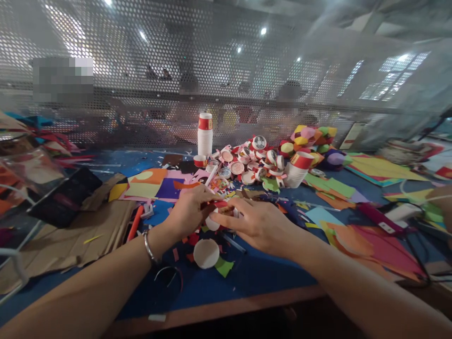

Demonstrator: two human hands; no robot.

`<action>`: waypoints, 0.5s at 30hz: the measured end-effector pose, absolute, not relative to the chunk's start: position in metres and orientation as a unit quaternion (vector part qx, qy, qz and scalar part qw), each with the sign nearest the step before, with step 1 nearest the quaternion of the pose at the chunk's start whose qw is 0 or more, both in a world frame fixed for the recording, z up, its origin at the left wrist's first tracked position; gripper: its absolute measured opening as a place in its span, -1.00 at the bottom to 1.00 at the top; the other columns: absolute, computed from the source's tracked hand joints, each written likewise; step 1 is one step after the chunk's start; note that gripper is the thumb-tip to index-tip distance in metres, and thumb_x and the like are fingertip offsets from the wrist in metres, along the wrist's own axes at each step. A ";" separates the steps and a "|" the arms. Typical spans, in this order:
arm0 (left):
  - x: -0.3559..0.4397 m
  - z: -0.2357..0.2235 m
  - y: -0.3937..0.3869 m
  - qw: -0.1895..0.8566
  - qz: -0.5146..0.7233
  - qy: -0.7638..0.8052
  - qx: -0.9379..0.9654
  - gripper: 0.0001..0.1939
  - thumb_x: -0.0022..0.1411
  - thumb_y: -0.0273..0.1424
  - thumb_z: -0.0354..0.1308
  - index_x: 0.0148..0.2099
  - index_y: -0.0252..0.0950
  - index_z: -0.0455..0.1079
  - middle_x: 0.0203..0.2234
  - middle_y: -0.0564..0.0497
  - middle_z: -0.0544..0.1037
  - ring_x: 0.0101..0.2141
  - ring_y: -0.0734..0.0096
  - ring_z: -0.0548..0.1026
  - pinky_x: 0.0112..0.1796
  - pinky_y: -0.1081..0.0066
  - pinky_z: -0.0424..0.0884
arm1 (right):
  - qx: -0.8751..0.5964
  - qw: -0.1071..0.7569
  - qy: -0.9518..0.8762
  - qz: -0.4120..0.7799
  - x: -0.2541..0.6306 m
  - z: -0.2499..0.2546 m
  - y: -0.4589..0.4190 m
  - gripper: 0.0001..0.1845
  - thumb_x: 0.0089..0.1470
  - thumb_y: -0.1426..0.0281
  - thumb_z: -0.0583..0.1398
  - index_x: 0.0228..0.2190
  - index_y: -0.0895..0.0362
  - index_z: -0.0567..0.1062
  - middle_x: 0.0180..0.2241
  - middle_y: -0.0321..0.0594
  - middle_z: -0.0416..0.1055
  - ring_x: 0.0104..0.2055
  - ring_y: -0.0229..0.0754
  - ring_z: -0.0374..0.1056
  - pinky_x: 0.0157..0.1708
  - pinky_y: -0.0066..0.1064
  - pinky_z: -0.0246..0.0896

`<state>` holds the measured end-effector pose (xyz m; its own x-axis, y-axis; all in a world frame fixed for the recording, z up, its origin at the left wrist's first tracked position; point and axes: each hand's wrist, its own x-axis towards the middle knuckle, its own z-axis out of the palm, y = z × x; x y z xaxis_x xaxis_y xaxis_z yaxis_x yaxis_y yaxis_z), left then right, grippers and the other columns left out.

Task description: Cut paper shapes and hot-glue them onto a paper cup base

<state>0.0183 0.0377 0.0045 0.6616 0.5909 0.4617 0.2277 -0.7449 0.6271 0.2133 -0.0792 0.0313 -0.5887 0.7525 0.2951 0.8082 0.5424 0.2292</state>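
Both hands meet over the middle of the blue table around a red and white paper cup (pixel 213 222), partly hidden by the fingers. My left hand (pixel 189 209) closes on its left side, a metal bangle on that wrist. From the right, my right hand (pixel 259 227) grips the cup with bent fingers. Just below lies a round whitish piece (pixel 206 254); whether it is a disc or a cup's opening I cannot tell. A green paper scrap (pixel 224 267) touches its right side. Beyond the hands is a heap of cut red and white cup pieces (pixel 243 165).
Two stacks of paper cups, one upright (pixel 205 136) and one leaning (pixel 297 170), flank the heap. Coloured paper sheets (pixel 374 245) spread at right near a magenta device (pixel 379 219). Cardboard (pixel 95 235) and a black box (pixel 65 197) lie at left. Perforated metal screen (pixel 141 103) stands behind.
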 end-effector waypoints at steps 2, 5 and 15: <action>0.019 0.005 0.039 0.282 0.341 0.226 0.868 -0.74 0.24 -0.47 0.18 -0.11 -0.11 0.63 -0.31 -0.05 0.55 -0.29 0.28 0.51 -0.23 0.30 0.40 | -0.431 0.067 -0.879 -0.193 0.213 0.032 -0.078 -0.56 0.29 0.46 0.07 0.15 -0.06 0.38 -0.04 -0.05 0.40 -0.27 -0.10 0.34 -0.49 -0.37 0.09; 0.020 0.008 0.036 0.299 0.358 0.219 0.857 -0.79 0.28 -0.39 0.19 -0.09 -0.12 0.62 -0.29 -0.05 0.58 -0.26 0.28 0.52 -0.19 0.28 0.41 | -0.422 0.043 -0.880 -0.213 0.217 0.035 -0.078 -0.72 0.23 0.50 0.10 -0.07 0.11 0.51 -0.16 -0.05 0.45 -0.22 -0.05 0.36 -0.43 -0.33 0.15; 0.016 0.016 0.028 0.374 0.444 0.300 0.757 -0.77 0.28 -0.32 0.23 -0.03 -0.22 0.53 -0.26 -0.06 0.61 -0.31 0.34 0.51 -0.30 0.36 0.41 | -0.608 0.276 -0.700 -0.255 0.316 0.063 -0.075 -0.80 0.27 0.33 0.17 -0.17 0.15 0.55 -0.25 -0.11 0.52 -0.32 -0.18 0.41 -0.27 -0.39 0.24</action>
<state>0.0155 0.0285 0.0160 0.4250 0.7868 0.4475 0.1217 -0.5395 0.8331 0.3161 -0.0745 0.0633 -0.1091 0.7093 0.6964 0.9910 0.1319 0.0209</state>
